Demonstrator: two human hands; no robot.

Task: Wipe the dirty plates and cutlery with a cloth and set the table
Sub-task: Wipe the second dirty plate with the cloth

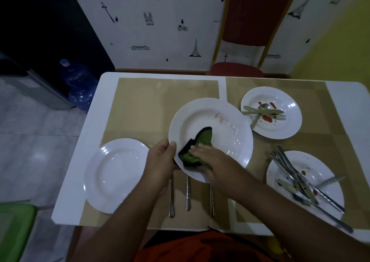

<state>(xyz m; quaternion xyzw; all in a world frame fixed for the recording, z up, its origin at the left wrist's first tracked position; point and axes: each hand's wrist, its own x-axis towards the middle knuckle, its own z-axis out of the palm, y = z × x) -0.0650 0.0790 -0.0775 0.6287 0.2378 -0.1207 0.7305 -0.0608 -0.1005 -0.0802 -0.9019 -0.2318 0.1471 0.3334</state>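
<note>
Left hand grips plate; right hand seemingly presses cloth

A white rectangular table with rounded corners is covered over most of its top by flat tan paper-like sheets. A clean white round ceramic plate is set on the near left corner. A white round plate smeared with red sauce is placed at the far right, with a spoon, fork and knife laid in it. A second soiled white plate, heaped with steel cutlery, is set at the near right. Three silver steel cutlery pieces are laid side by side on the sheet at the near middle, their far ends hidden by a larger white round plate.
</note>
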